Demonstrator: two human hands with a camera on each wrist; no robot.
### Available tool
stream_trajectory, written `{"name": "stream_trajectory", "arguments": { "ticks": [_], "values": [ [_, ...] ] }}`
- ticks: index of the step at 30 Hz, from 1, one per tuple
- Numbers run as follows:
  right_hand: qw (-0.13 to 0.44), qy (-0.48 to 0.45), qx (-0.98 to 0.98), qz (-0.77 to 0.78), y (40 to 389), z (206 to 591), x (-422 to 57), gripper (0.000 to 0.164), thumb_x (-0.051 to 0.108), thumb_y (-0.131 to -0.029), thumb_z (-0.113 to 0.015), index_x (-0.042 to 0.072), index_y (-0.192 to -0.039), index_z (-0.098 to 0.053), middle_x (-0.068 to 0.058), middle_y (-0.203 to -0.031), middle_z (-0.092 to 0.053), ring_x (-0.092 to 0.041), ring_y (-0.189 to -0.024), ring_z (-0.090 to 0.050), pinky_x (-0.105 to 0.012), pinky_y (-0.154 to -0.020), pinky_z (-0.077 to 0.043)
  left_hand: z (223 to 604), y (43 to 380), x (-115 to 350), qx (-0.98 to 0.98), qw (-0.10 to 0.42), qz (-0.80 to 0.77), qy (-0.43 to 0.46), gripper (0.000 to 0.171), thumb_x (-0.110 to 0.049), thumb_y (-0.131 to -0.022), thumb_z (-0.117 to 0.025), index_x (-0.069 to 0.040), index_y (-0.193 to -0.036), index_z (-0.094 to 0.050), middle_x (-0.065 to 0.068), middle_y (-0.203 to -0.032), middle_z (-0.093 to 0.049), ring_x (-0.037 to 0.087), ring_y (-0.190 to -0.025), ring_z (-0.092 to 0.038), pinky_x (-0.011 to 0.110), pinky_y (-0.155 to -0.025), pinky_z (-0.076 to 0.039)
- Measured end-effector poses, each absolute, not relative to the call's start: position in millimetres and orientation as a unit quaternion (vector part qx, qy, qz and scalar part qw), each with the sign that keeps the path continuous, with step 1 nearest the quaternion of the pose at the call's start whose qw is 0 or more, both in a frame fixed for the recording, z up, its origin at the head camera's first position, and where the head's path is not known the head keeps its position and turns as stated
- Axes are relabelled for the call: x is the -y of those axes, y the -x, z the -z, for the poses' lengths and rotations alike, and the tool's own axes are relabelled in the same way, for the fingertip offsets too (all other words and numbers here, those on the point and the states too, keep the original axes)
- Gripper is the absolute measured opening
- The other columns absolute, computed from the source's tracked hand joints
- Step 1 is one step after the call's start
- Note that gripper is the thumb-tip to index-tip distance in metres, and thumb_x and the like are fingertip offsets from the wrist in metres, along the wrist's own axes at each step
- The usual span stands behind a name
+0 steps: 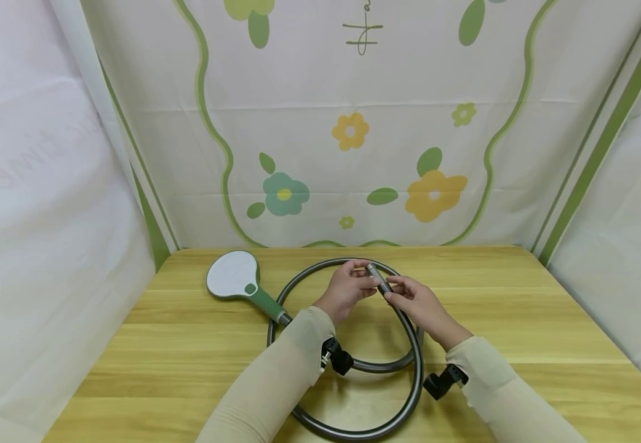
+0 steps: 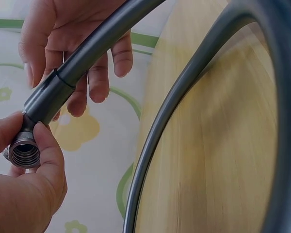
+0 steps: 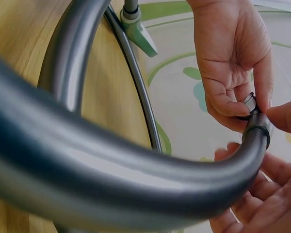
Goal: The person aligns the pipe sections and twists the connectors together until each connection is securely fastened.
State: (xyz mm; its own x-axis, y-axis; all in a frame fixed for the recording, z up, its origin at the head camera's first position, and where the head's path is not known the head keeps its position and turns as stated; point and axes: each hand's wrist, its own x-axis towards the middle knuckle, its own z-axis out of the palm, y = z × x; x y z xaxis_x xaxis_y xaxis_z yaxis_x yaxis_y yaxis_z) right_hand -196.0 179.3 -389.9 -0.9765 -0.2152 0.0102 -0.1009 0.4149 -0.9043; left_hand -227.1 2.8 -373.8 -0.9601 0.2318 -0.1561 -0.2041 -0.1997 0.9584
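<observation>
A dark grey shower hose [image 1: 417, 369] lies looped on the table, its free end raised between both hands. My left hand [image 1: 345, 289] pinches the metal nut [image 2: 24, 138] at that end between thumb and fingers. Threads show inside the nut's round opening in the left wrist view. Just behind it, my right hand [image 1: 422, 307] holds the hose by its collar [image 2: 48, 99], thumb on one side and fingers behind. A shower head [image 1: 232, 275] with a white face and green handle lies at the left, joined to the hose's other end.
The wooden table [image 1: 520, 314] runs back to a white curtain [image 1: 298, 80] with printed flowers. More white cloth hangs at both sides. The hose loops lie under and between the forearms, and each wrist wears a small black camera [image 1: 445, 381].
</observation>
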Motion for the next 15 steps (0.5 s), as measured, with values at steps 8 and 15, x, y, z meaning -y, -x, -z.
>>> {"name": "stream_trajectory", "arguments": {
  "ticks": [8, 15],
  "values": [
    [0.013, 0.1, -0.856, 0.508, 194, 393, -180, 0.06, 0.03, -0.092, -0.067, 0.001, -0.14, -0.045, -0.015, -0.117, -0.06, -0.025, -0.1, -0.06, -0.034, -0.076, -0.052, 375, 228, -3, -0.614, 0.139, -0.777, -0.011, 0.043, 0.002, -0.087, -0.068, -0.005, -0.127, -0.054, 0.011, -0.108, -0.059, 0.018, -0.087, -0.063, 0.041, -0.089, -0.053],
    [-0.023, 0.12, -0.879, 0.46, 184, 388, -176, 0.057, 0.025, -0.091, -0.07, 0.001, -0.137, -0.048, -0.01, -0.113, -0.061, -0.023, -0.097, -0.06, -0.037, -0.078, -0.05, 376, 229, -3, -0.611, 0.138, -0.779, -0.012, 0.044, 0.004, -0.086, -0.068, -0.004, -0.128, -0.054, 0.012, -0.109, -0.058, 0.019, -0.088, -0.063, 0.048, -0.096, -0.049]
  ]
}}
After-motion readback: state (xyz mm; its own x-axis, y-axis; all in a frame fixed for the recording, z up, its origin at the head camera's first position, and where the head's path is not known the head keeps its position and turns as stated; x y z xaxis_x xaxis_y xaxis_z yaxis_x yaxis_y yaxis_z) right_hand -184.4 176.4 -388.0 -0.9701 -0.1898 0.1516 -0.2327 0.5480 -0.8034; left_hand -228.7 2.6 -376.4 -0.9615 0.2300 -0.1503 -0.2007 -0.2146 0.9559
